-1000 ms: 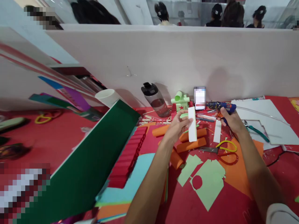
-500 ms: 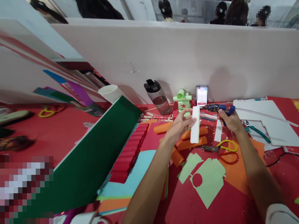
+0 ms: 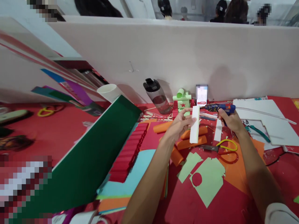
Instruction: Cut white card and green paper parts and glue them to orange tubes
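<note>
Between the fingers of my left hand (image 3: 181, 124) is a narrow white strip (image 3: 194, 127), held upright. My right hand (image 3: 230, 119) grips a dark blue hot glue gun (image 3: 218, 108), its nozzle pointing left at the strip's top edge; a long clear glue stick (image 3: 263, 114) trails from its back. Orange paper rolls (image 3: 192, 143) lie beneath my left hand. Below the hands rest scissors (image 3: 218, 148) with one yellow and one red handle, and cut light green paper (image 3: 209, 180). A light green paper model (image 3: 182, 101) with a red star stands behind.
A dark water bottle (image 3: 158, 98) and a phone (image 3: 201, 95) stand along the white partition (image 3: 149, 46). Teal-handled pliers (image 3: 258, 132) lie on white board at right. A large green board (image 3: 86, 155) leans at left, beside folded red card (image 3: 129, 152).
Both hands keep nearly the same pose, with the glue gun still at the strip's top edge. The whole view has shifted very slightly.
</note>
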`<move>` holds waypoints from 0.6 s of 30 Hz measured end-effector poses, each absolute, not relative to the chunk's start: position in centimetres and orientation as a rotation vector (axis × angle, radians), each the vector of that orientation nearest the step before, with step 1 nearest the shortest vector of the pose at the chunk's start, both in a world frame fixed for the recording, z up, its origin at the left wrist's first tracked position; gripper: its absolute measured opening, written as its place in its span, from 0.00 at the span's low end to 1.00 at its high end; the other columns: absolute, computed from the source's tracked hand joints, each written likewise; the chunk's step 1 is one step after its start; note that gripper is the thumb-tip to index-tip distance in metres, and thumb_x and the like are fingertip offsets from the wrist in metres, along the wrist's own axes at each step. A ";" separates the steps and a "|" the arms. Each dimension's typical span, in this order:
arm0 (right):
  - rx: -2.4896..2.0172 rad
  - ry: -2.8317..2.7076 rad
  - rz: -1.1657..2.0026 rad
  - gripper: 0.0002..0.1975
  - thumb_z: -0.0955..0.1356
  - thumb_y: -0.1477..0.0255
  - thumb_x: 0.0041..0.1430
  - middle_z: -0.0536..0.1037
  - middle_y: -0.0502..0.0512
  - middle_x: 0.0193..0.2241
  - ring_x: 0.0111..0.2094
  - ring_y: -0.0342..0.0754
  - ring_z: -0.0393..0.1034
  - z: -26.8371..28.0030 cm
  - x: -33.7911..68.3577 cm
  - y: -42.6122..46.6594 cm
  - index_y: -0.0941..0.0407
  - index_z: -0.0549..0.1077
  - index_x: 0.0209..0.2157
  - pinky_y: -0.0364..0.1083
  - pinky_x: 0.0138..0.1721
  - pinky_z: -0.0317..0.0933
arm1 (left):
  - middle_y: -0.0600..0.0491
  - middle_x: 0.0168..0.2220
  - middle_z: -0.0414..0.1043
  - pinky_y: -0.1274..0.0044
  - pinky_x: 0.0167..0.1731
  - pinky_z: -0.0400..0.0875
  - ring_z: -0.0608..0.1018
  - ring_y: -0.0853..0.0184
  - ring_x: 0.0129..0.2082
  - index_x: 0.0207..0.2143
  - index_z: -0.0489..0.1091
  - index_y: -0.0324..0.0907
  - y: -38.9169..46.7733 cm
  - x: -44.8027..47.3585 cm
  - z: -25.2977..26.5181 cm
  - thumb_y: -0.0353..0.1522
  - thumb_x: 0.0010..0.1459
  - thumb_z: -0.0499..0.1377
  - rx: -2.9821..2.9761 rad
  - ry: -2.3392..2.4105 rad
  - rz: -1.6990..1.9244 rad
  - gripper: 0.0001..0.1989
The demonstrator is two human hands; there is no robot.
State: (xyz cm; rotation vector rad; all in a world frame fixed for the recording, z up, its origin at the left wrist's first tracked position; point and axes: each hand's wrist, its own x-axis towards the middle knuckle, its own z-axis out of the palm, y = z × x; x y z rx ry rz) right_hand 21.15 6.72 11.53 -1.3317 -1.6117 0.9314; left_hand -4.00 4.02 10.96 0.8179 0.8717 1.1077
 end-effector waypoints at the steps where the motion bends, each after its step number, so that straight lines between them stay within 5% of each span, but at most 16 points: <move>1: -1.334 -1.630 0.937 0.28 0.69 0.42 0.60 0.70 0.49 0.15 0.17 0.46 0.65 11.5 21.3 6.7 0.52 0.70 0.21 0.48 0.24 0.61 | 0.59 0.29 0.76 0.80 0.31 0.69 0.76 0.72 0.27 0.49 0.66 0.44 4.0 -4.0 11.0 0.31 0.39 0.77 0.816 0.872 1.110 0.35; 18: -1.324 -1.693 1.029 0.31 0.69 0.39 0.57 0.71 0.50 0.16 0.18 0.45 0.65 11.5 22.4 6.8 0.51 0.67 0.19 0.48 0.22 0.60 | 0.59 0.28 0.76 0.82 0.25 0.68 0.74 0.74 0.24 0.46 0.67 0.44 4.1 -3.9 11.0 0.32 0.40 0.77 0.823 0.835 1.102 0.32</move>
